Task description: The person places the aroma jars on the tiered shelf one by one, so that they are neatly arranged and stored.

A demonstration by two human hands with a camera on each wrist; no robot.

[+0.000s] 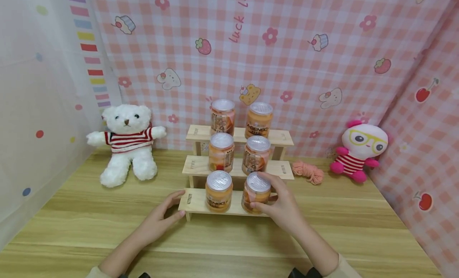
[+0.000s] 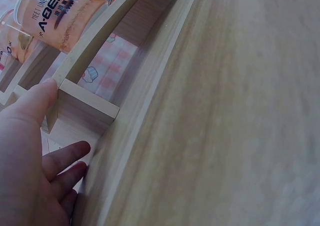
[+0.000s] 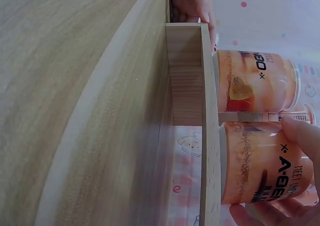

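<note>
The right hand (image 1: pixel 283 208) curls its fingers round the right-hand jar (image 1: pixel 256 192) on the lowest step of the wooden rack (image 1: pixel 195 202), while the left hand (image 1: pixel 163 218) rests open-fingered against the rack's left end. A careless lift or nudge could knock the neighbouring jar (image 1: pixel 218 190), which seems to stand very near, and if the light rack slid on the desk (image 1: pixel 107 214), the jars on the upper steps might topple.

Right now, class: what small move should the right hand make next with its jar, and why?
Probably release it. The right hand grips the front right jar, which seems to rest upright on the bottom step beside its neighbour; the left hand steadies the step's end.
</note>
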